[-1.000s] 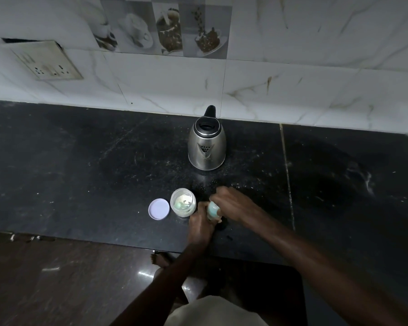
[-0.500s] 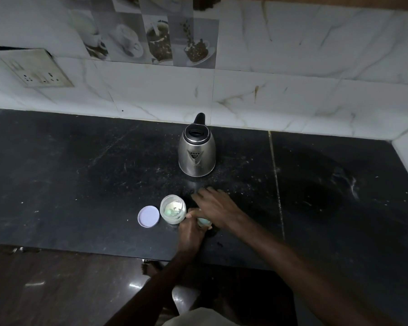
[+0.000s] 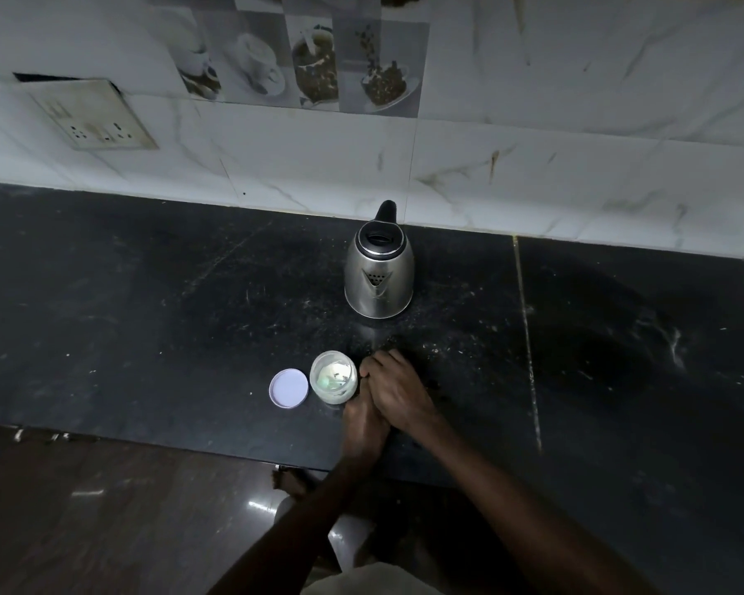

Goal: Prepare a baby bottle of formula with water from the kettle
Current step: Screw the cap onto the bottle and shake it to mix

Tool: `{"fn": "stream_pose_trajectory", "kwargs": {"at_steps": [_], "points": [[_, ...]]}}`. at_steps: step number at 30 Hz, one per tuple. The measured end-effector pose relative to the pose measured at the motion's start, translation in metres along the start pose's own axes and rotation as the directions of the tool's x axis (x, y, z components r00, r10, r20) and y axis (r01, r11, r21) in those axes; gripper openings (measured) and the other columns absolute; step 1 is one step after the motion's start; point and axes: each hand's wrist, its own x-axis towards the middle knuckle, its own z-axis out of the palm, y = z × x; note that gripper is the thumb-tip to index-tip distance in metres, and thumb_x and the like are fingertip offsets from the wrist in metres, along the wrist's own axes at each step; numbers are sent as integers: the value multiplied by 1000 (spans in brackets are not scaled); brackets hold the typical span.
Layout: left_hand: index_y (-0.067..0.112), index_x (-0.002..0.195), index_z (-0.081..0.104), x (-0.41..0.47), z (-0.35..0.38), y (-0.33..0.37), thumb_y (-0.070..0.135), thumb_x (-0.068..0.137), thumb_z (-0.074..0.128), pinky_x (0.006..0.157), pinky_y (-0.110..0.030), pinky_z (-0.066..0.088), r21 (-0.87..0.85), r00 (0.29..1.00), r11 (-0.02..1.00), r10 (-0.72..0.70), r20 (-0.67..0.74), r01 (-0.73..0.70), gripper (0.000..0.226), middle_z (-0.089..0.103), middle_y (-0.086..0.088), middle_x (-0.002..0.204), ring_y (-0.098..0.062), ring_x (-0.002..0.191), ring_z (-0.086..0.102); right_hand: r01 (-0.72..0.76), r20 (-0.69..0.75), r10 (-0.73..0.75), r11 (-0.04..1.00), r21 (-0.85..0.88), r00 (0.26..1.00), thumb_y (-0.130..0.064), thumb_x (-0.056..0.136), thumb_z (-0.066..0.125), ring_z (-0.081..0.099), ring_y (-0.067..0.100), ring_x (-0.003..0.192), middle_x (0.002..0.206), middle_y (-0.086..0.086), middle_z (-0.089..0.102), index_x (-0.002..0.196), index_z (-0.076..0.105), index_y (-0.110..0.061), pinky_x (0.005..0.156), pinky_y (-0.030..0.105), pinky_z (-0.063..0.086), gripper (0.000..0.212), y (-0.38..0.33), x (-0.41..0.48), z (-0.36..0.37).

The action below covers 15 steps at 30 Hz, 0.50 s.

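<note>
1. Centrally, near the front edge of the dark counter, the jar stood upright and open, with pale powder inside.
2. Its lid lay flat just beside it at 9 o'clock.
3. The right hand sat at 3 o'clock from the jar, close against its wall. Its back was up and its fingers bent down over something hidden, so whether it gripped anything could not be told.
4. The left hand lay at 5 o'clock, pressed against the right one. Its fingers were covered, so its grip could not be told either.
5. The kettle stood upright at 1 o'clock, apart from the jar, lid closed, spout facing the camera and handle toward the wall.
6. On the marble wall, a socket hung at 10 o'clock and cup-picture tiles at 12 o'clock.
</note>
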Motion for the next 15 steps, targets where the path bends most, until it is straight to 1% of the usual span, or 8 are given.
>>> {"fn": "stream_pose_trajectory", "kwargs": {"at_steps": [2,5,7,8,9,11,13,15], "points": [[8,118,64,-1,0,0,38,97,47,72,-36,54,-7,999,1000,-6,-34,6,41,74,-6,102,-23,90,73,-120,-67,123,992,47,990,-15,88,58,60,24,88,89,1,64,88,64,-18,85,39,48,7,-10,-1,1],[6,112,69,-2,-3,4,49,91,43,75,-48,58,-125,998,992,-34,-45,28,54,75,-9,99,-26,89,73,-354,-55,370,916,191,927,-14,73,75,62,24,85,87,1,65,90,65,-18,83,39,52,21,-25,-2,-9],[6,112,69,-1,-5,2,44,93,50,73,-51,58,-126,999,992,5,-37,-9,47,75,-10,100,-27,87,73,-374,-35,396,890,262,918,-13,78,75,65,31,99,104,6,68,106,69,-12,90,44,53,28,-22,-1,-15],[7,113,67,0,-6,2,41,92,55,71,-50,58,-129,1000,991,22,-19,-25,42,74,-8,99,-26,85,72,-406,44,412,863,299,910,-19,87,71,60,34,115,121,10,65,122,66,-10,98,47,50,37,-19,-2,-24],[8,114,64,-1,-8,3,41,90,60,70,-48,57,-140,1000,990,23,-6,-24,41,74,-6,98,-24,84,72,-438,159,408,836,330,899,-28,93,67,52,35,128,137,10,57,137,58,-12,106,49,46,48,-15,-6,-37],[14,116,60,-2,-12,5,44,82,71,71,-41,56,-170,1000,985,2,3,-2,46,74,-2,97,-19,84,71,-377,271,296,865,330,916,-35,93,69,42,30,137,150,7,43,148,51,-18,113,48,41,60,2,-12,-57],[22,116,58,-2,-13,7,44,75,80,72,-39,56,-182,1000,983,-25,9,26,51,74,3,97,-17,85,70,-264,290,165,901,345,943,-22,83,76,49,22,128,142,5,45,138,62,-18,107,39,46,57,18,-19,-73],[26,114,57,-3,-12,5,40,76,85,73,-42,57,-197,999,979,-44,10,46,49,74,4,96,-17,85,71,-218,303,115,918,331,946,-14,75,78,57,18,108,118,1,51,115,74,-16,91,32,49,40,25,-21,-83]]}}
